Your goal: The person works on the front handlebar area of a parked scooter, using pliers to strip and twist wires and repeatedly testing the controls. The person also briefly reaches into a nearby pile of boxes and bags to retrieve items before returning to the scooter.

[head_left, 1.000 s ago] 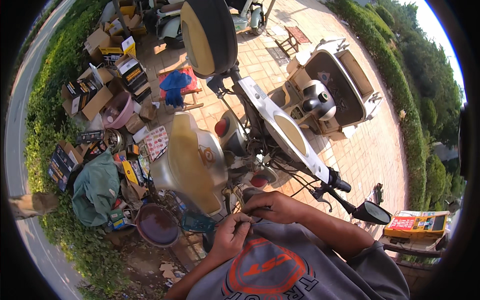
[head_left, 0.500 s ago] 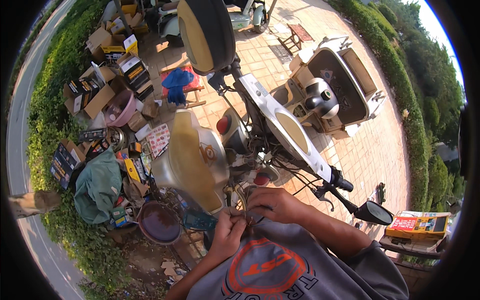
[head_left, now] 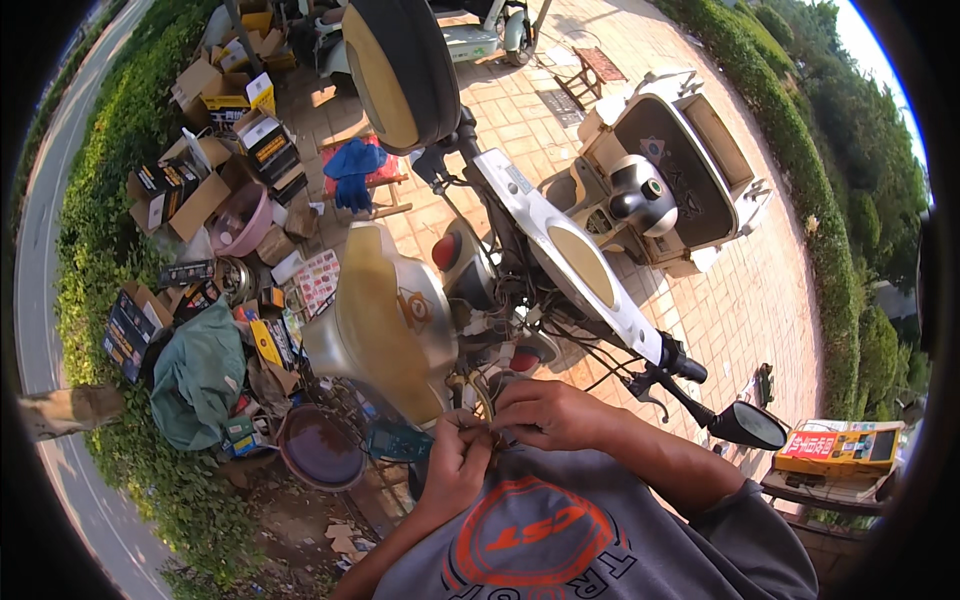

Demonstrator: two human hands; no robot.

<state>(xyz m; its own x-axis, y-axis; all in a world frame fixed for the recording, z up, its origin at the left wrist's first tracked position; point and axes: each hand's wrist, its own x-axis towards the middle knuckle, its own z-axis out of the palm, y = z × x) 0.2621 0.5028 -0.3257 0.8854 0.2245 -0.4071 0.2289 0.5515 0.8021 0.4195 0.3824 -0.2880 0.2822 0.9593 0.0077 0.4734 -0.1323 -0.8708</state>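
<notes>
My left hand and my right hand meet close to my shirt, just in front of an opened electric scooter. Fingertips of both are pinched together on thin wire, whose ends are mostly hidden by the fingers. A yellowish looped cable rises from the hands toward the scooter's exposed wiring. Left of it hangs the loosened silver and tan front panel. Above runs the white handlebar cover, slanting down to a black grip. A teal tool or case lies beside my left hand.
Cardboard boxes, a pink basin, a green cloth and a basin of brownish liquid crowd the left. Blue gloves lie on a stool. A mirror juts out right, near a yellow device.
Both hands stay nearly in place, with small finger shifts at the wire. The handlebar and its large mirror appear slightly farther left.
</notes>
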